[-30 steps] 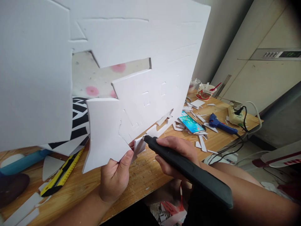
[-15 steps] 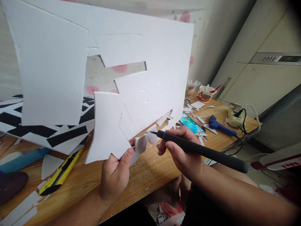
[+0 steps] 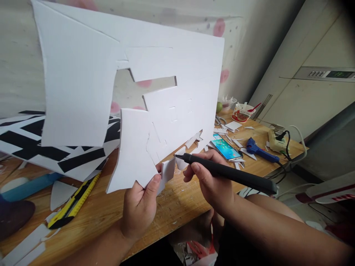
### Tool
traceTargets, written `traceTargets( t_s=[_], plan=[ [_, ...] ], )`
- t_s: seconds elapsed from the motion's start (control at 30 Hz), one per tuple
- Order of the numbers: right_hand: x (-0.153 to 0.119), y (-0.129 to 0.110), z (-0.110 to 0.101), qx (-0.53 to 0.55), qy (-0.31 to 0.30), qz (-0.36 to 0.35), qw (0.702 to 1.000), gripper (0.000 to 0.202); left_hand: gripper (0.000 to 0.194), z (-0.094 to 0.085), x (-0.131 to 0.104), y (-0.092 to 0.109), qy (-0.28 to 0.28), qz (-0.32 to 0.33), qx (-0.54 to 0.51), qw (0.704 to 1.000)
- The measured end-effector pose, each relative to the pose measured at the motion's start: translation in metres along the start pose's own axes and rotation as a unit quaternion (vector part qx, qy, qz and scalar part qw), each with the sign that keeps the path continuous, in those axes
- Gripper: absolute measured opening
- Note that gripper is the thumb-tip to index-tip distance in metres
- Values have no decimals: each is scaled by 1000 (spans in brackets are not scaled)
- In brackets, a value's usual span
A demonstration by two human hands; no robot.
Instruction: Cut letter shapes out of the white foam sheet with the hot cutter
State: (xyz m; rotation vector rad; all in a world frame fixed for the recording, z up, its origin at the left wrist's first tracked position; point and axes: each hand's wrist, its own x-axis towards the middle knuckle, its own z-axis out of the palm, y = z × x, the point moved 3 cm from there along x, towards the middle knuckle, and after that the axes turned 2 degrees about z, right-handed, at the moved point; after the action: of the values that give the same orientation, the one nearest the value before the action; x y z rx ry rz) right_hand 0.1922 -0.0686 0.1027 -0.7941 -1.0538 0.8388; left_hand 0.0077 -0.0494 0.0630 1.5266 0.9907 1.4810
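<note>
A large white foam board (image 3: 194,62) with cut-out openings and scored lines stands tilted above the table. My left hand (image 3: 141,207) pinches its lower edge between thumb and fingers. Beside that thumb, a small white flap (image 3: 168,170) sticks out from the board's lower edge. My right hand (image 3: 212,177) is closed round a thick black pen-shaped tool (image 3: 230,171), whose thin tip is close to the top corner of the flap. Whether the tip touches it, I cannot tell.
On the wooden table (image 3: 177,210) lie a yellow cutter (image 3: 74,201), a lit phone (image 3: 226,147), a blue glue gun (image 3: 260,150) and white scraps. A paper bowl (image 3: 241,112) and a power strip (image 3: 277,140) are at the back right. Black-and-white sheets (image 3: 24,140) lie at left.
The board's left part has shifted right and its tilt has changed slightly. My left hand has moved a little right. The black tool's rear end has swung slightly up and left.
</note>
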Motion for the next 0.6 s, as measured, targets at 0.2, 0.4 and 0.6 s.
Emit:
traceTargets(
  t_s=[0.2,0.4,0.6],
  plan=[
    [-1,-8,-6,-226,34,-80,970,16,29,1,1,4,17,37,45,998],
    [-1,10,-13,-260,59,-4,964,29,32,5,3,0,11,29,69,997],
    [-13,30,-9,-226,79,65,969,32,35,7,2,-8,23,9,73,997]
  ],
)
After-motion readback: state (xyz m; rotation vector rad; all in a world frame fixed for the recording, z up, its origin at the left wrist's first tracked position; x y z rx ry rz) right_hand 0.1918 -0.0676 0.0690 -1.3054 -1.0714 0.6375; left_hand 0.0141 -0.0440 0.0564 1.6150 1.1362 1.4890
